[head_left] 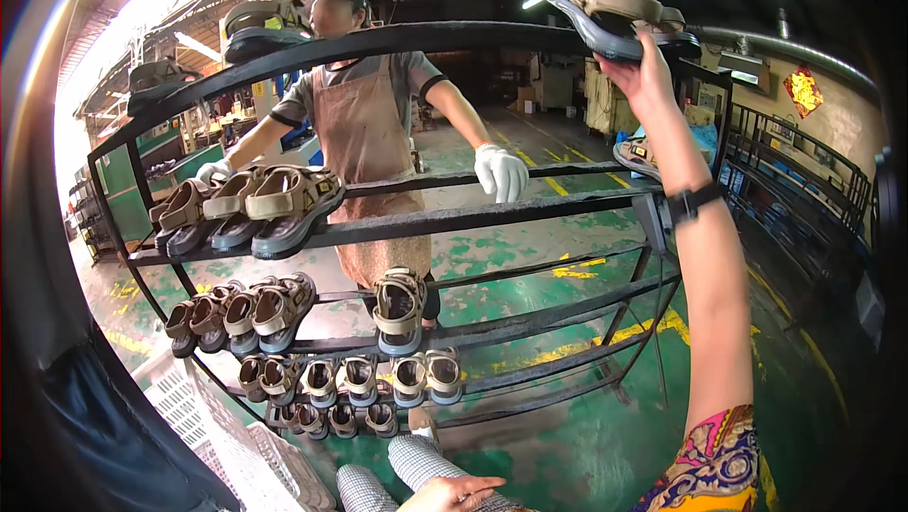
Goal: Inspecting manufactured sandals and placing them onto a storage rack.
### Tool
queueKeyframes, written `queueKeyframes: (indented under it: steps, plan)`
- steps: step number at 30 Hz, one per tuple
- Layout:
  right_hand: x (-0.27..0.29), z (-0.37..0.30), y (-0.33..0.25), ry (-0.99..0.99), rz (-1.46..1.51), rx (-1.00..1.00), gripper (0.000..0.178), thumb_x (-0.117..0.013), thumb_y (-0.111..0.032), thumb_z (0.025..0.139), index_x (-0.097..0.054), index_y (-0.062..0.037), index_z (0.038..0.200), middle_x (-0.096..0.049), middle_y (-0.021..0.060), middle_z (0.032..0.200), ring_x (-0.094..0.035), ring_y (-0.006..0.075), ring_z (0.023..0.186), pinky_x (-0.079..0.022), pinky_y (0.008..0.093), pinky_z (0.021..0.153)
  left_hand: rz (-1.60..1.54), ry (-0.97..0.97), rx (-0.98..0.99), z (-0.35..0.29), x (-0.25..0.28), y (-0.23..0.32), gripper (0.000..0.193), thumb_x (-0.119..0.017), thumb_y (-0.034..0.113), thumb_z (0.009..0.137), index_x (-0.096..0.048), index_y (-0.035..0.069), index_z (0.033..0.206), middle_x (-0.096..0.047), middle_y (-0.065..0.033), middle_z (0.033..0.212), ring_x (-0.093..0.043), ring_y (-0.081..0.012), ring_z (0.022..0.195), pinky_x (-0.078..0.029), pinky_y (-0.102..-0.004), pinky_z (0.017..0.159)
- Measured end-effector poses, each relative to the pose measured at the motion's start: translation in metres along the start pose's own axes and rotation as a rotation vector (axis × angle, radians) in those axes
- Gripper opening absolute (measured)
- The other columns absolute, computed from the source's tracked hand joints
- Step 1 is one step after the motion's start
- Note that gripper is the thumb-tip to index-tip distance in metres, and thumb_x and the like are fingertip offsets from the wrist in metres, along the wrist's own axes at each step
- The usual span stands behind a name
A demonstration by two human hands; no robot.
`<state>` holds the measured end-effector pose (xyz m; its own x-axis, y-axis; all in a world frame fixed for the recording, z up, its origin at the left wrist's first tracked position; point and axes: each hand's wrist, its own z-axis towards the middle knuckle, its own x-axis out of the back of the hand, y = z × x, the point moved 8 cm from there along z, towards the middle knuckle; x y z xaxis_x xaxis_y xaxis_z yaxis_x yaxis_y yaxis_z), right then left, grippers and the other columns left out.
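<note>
My right hand (645, 77) is raised at the upper right, with its fingers closed under the sole of a beige strappy sandal (605, 1). The sandal has a thick grey sole and sits at the height of the top bar of a black metal rack (454, 36). Part of another sole shows just behind it; I cannot tell whether that is a second sandal. Low in the view, my left hand (456, 493) rests over my checked trouser leg, its fingers stretched out and holding nothing.
Sandals (284, 205) line the rack's left side on several levels; one (641, 155) sits at right. Behind the rack stands a person in a brown apron (355, 124), a white-gloved hand (501, 173) by the middle bar. White plastic crates (203, 417) stand lower left.
</note>
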<state>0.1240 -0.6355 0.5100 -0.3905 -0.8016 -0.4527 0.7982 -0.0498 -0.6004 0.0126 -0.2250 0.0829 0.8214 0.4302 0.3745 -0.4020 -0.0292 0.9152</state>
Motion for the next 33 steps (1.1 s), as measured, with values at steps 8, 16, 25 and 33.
queueKeyframes:
  steps: [8, 16, 25, 33]
  plan:
    - [0.045, 0.074, 0.007, 0.211, -0.150, 0.007, 0.069, -0.076, -0.037, 0.079, -0.039, -0.0060, 0.129, -0.057, 0.0183, 0.104, -0.068, 0.0313, 0.074, -0.060, 0.0399, 0.057, 0.122, -0.289, 0.235, 0.010, -0.027, -0.011, 0.039, -0.051, 0.016, 0.095, -0.050, -0.005, 0.128, -0.063, -0.0186, 0.113, -0.062, -0.0256, 0.103, -0.048, -0.0327, 0.090]
    - [0.073, 0.014, 0.032, 0.238, -0.300, 0.272, 0.042, -0.063, -0.021, 0.087, -0.053, -0.0084, 0.126, -0.065, 0.0059, 0.109, -0.066, 0.0163, 0.090, -0.050, 0.0249, 0.063, 0.098, -0.208, 0.208, -0.005, -0.033, -0.054, 0.035, -0.051, 0.016, 0.095, -0.055, 0.007, 0.128, -0.065, -0.0138, 0.114, -0.064, -0.0285, 0.101, -0.050, -0.0359, 0.087]
    - [-0.049, -0.227, 0.167, -0.626, -0.857, 0.540, 0.022, -0.050, -0.005, 0.094, -0.058, 0.0000, 0.113, -0.062, 0.0100, 0.109, -0.060, 0.0216, 0.100, -0.045, 0.0328, 0.091, 0.485, -0.023, 0.569, -0.098, -0.041, -0.197, 0.041, -0.057, 0.025, 0.083, -0.059, 0.024, 0.124, -0.067, -0.0167, 0.093, -0.066, -0.0340, 0.086, -0.052, -0.0464, 0.075]
    - [-0.040, -0.141, 0.252, -0.655, -1.015, 0.662, 0.034, -0.044, -0.019, 0.101, -0.052, -0.0026, 0.129, -0.055, 0.0127, 0.131, -0.052, 0.0265, 0.121, -0.041, 0.0351, 0.100, 0.366, 0.240, 0.661, -0.161, -0.033, -0.217, 0.033, -0.057, 0.030, 0.084, -0.064, 0.018, 0.113, -0.067, -0.0183, 0.090, -0.065, -0.0370, 0.083, -0.051, -0.0470, 0.074]
